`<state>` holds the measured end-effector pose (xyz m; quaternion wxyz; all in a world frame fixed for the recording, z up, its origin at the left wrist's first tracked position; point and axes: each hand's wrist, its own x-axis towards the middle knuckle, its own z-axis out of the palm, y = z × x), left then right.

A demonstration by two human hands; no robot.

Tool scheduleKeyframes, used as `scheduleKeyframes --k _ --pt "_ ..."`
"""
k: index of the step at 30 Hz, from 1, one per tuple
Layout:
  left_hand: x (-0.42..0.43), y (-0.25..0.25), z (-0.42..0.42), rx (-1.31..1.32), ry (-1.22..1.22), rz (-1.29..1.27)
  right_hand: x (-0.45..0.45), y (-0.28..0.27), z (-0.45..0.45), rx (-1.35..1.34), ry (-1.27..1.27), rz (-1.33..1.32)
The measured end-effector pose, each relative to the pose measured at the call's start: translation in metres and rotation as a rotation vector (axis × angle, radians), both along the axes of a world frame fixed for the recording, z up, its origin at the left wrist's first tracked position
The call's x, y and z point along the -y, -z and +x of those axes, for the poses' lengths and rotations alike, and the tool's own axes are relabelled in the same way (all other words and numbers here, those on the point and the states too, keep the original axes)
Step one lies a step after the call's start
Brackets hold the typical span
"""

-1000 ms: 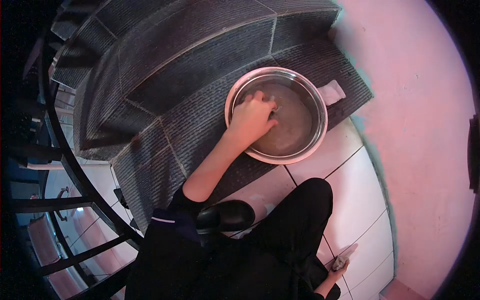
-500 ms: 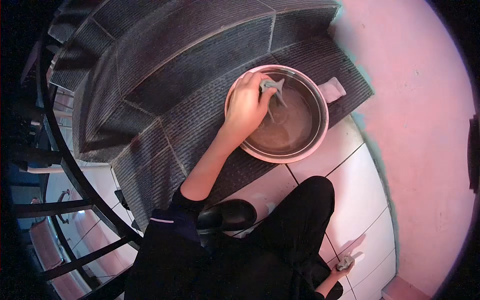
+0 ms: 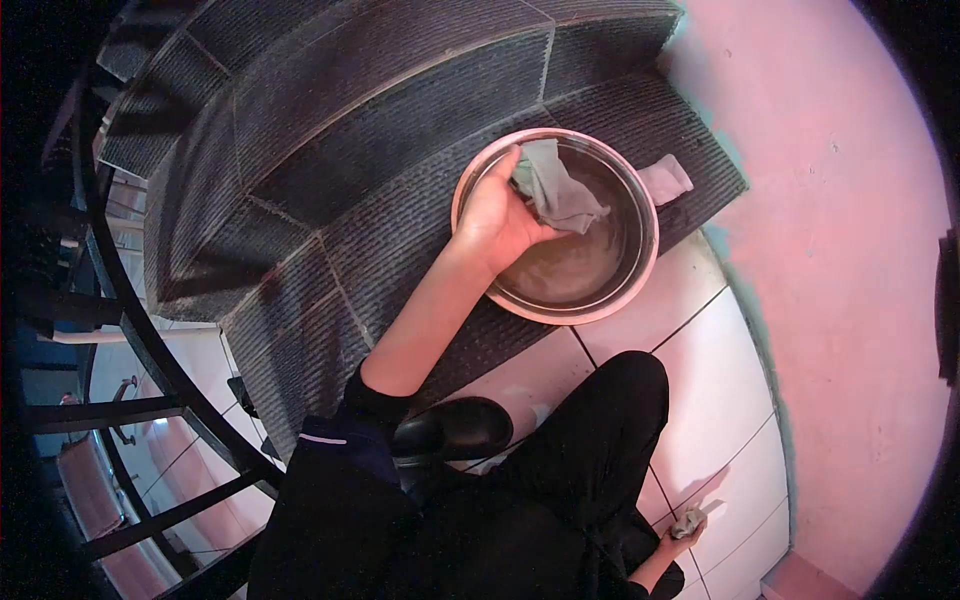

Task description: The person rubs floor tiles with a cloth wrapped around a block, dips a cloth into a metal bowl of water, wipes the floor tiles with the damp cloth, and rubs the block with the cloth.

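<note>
Grey cloth [image 3: 565, 195] is held in the left hand [image 3: 495, 222], its grip closed on the fabric over brownish water [image 3: 570, 270] in the round basin [image 3: 560, 316] on the far ridged step [image 3: 395, 270]. At near right, the right hand [image 3: 681, 547] grips a crumpled rag [image 3: 687, 522] beside white floor tiles [image 3: 720, 400].
</note>
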<state>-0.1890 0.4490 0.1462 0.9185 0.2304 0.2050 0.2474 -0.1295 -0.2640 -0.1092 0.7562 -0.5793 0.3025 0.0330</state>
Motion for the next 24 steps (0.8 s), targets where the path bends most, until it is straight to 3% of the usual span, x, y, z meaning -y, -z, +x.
scheduleKeyframes --k 3,5,12,17,20,24 --pt "-0.001 -0.004 0.0 0.018 -0.008 -0.113 0.003 0.005 0.001 0.014 0.031 -0.007" --pt "0.0 0.0 0.003 -0.11 -0.175 -0.044 0.009 0.007 0.0 0.021 -0.068 0.01" --pt "-0.009 0.014 0.003 -0.067 -0.184 0.038 0.011 0.012 0.0 -0.021 -0.043 -0.003" --pt "-0.009 0.004 0.002 0.253 -0.062 -0.322 0.022 0.02 0.003 -0.04 0.019 0.036" --pt "-0.011 0.012 0.001 0.345 0.057 -0.265 0.017 0.018 0.003 -0.025 0.067 0.032" --pt "-0.013 0.012 0.002 0.157 0.025 -0.265 0.003 0.004 -0.001 -0.04 0.039 -0.018"
